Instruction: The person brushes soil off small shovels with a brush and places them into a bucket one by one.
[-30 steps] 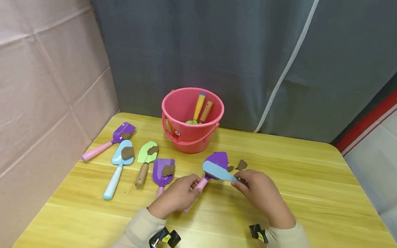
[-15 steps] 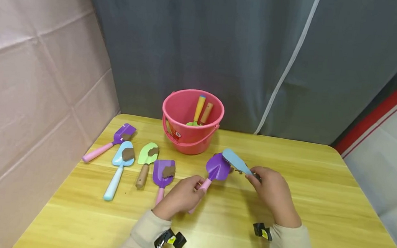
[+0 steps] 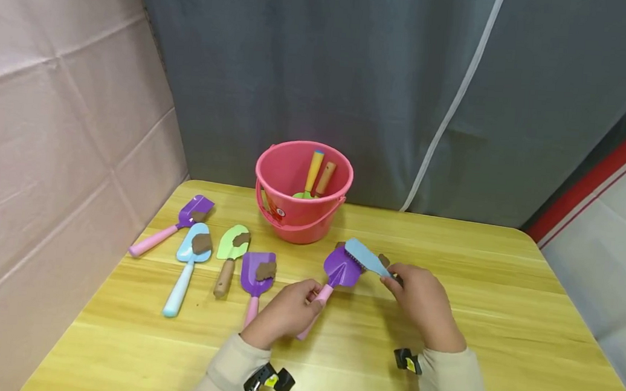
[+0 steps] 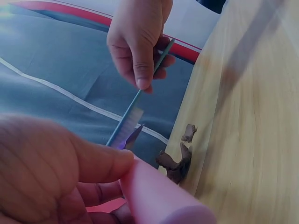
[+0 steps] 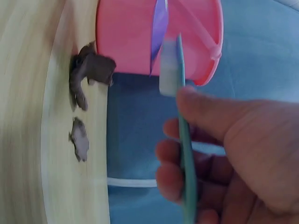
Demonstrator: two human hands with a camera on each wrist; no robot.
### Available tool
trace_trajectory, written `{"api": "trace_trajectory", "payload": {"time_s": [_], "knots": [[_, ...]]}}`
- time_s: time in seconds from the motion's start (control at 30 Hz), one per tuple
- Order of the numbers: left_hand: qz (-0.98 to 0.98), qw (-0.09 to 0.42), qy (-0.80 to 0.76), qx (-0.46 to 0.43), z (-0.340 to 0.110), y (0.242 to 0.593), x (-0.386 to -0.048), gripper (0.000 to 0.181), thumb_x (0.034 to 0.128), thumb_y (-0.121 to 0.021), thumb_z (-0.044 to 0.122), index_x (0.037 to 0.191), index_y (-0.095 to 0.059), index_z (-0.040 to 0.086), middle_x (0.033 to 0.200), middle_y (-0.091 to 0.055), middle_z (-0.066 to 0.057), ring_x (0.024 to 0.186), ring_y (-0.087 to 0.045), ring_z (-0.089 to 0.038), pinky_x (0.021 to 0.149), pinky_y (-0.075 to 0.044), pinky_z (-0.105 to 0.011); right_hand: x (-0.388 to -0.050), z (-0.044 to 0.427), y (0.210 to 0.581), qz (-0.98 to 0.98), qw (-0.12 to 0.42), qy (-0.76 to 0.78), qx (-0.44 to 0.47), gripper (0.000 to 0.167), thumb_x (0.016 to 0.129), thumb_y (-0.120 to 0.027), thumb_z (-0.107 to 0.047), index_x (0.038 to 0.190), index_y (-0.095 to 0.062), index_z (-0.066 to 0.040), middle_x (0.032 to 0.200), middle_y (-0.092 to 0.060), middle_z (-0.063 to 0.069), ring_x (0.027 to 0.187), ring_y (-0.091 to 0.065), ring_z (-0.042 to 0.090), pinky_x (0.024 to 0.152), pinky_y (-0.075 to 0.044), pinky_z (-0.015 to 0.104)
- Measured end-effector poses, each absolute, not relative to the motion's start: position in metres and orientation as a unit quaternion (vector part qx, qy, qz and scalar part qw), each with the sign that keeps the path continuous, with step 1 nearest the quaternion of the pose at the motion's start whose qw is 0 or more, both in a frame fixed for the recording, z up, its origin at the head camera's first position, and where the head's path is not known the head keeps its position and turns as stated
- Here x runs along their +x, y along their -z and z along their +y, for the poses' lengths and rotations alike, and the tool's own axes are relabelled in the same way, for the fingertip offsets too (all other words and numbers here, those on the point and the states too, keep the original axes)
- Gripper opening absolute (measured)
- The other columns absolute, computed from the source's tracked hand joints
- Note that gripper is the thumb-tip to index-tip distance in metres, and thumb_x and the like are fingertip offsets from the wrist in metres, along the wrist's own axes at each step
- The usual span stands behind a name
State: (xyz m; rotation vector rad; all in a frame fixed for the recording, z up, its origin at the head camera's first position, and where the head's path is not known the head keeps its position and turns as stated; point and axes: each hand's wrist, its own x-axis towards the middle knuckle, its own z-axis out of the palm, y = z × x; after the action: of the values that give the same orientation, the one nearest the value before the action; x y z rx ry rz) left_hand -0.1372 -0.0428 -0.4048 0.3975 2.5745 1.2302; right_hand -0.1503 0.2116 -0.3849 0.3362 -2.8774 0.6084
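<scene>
My left hand grips the pink handle of a toy shovel whose purple blade is lifted off the table. In my right hand is a light blue brush, its bristles over the right side of that blade. The right wrist view shows the brush edge-on, pale bristles facing the purple blade. Brown clay-like pieces lie on the table below the shovel. A smaller brown piece lies apart from them.
A pink bucket stands at the back, holding tools with yellow and wooden handles. To the left lie a purple shovel, a green trowel, a light blue shovel and another purple shovel, each with a brown piece on it.
The brush has moved from lying across the blade to its right edge, then slightly back over it. The left hand and shovel have shifted a little right, and more of the blade shows.
</scene>
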Motion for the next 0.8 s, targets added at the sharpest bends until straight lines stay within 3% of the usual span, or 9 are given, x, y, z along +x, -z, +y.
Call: {"api": "trace_trajectory", "payload": {"time_s": [0.17, 0.47, 0.8], "knots": [[0.886, 0.138, -0.421, 0.134, -0.045, 0.407, -0.138, 0.018, 0.0976, -0.06, 0.015, 0.113, -0.063, 0.007, 0.093, -0.06, -0.001, 0.081, -0.054, -0.018, 0.072, -0.047, -0.036, -0.149, 0.212, 0.382, -0.965, 0.12, -0.206, 0.107, 0.01, 0.089, -0.076, -0.018, 0.09, -0.069, -0.011, 0.071, -0.057, -0.002, 0.059, -0.045, 0.016, 0.052, -0.036, 0.032], [0.881, 0.159, -0.426, 0.134, -0.046, 0.406, -0.135, 0.02, 0.0955, -0.062, 0.011, 0.114, -0.062, 0.005, 0.091, -0.06, -0.002, 0.077, -0.055, -0.018, 0.066, -0.049, -0.034, -0.144, 0.193, 0.382, -0.952, 0.054, -0.216, 0.208, 0.007, 0.088, -0.076, -0.019, 0.092, -0.072, -0.015, 0.078, -0.062, -0.01, 0.066, -0.051, 0.007, 0.064, -0.047, 0.031], [0.881, 0.168, -0.416, 0.151, -0.049, 0.405, -0.133, 0.02, 0.0947, -0.063, 0.011, 0.114, -0.062, 0.005, 0.089, -0.059, -0.002, 0.076, -0.055, -0.017, 0.064, -0.049, -0.033, -0.149, 0.209, 0.387, -0.967, 0.092, -0.205, 0.122, 0.011, 0.091, -0.074, -0.02, 0.086, -0.066, -0.013, 0.067, -0.051, -0.005, 0.058, -0.044, 0.015, 0.053, -0.036, 0.032]]}}
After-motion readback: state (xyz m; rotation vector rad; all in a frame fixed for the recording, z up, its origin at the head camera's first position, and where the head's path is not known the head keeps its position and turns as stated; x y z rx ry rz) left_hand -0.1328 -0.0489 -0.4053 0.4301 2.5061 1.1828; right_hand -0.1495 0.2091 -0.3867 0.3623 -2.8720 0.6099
